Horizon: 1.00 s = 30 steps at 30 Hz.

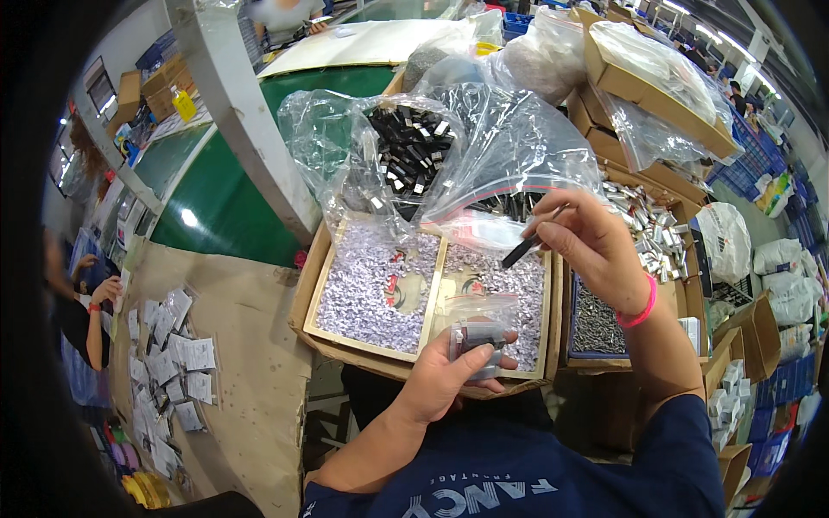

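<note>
My left hand (445,371) is closed around a small clear plastic bag (480,338) with grey pieces inside, over the near edge of a divided wooden tray. Pinched between the fingers of my right hand (591,246) is a slim black stick-like piece (521,251), pointing down to the left above the tray's right half. The wooden tray (432,289) has two compartments, both full of tiny white pieces (363,281). Behind it, an open clear bag (324,129) contains many black pieces with metal ends (410,151).
At the right stand a blue bin of small dark metal parts (596,324) and a box of silvery parts (661,233). Several filled small packets (177,358) lie on the cardboard-covered table at the left. A grey metal post (246,121) rises behind it. Another person's hand (108,292) shows at far left.
</note>
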Each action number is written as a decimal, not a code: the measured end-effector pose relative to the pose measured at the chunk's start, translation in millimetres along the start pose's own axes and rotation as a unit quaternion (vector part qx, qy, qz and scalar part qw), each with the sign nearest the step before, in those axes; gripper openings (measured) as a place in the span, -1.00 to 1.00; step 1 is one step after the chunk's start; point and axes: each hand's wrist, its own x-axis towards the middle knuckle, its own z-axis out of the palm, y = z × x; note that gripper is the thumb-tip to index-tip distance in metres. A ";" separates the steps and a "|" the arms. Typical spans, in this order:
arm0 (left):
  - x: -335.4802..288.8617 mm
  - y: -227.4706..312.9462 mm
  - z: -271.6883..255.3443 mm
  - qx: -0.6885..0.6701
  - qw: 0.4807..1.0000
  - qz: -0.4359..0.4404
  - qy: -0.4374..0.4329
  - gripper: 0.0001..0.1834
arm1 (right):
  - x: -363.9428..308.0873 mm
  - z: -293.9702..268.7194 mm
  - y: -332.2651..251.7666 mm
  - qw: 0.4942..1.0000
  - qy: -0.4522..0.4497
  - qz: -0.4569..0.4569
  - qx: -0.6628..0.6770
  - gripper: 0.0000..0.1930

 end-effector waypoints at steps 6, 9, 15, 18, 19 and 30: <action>-4.7 -4.8 8.1 0.039 0.999 -0.003 -0.003 -0.59 | -12.5 6.9 -23.0 0.993 -0.100 0.043 0.053 -0.82; -7.6 -5.8 10.4 0.044 0.999 -0.001 0.007 -0.58 | -17.3 4.7 -25.7 0.991 -0.104 0.040 0.073 -0.82; -10.3 -5.3 16.5 0.067 0.998 -0.013 -0.012 -0.61 | -28.0 3.3 -26.3 0.990 -0.123 0.037 0.053 -0.82; -10.8 -4.9 18.5 0.076 0.997 -0.029 -0.010 -0.64 | -30.8 10.3 -22.9 0.992 -0.089 0.029 0.083 -0.86; -10.6 -4.5 18.3 0.078 0.996 -0.037 -0.012 -0.64 | -31.4 13.2 -21.2 0.992 -0.073 0.023 0.097 -0.87; -8.0 -9.2 12.7 0.063 0.997 -0.032 -0.037 -0.61 | -35.1 39.4 -0.6 0.981 -0.098 0.091 0.141 -0.85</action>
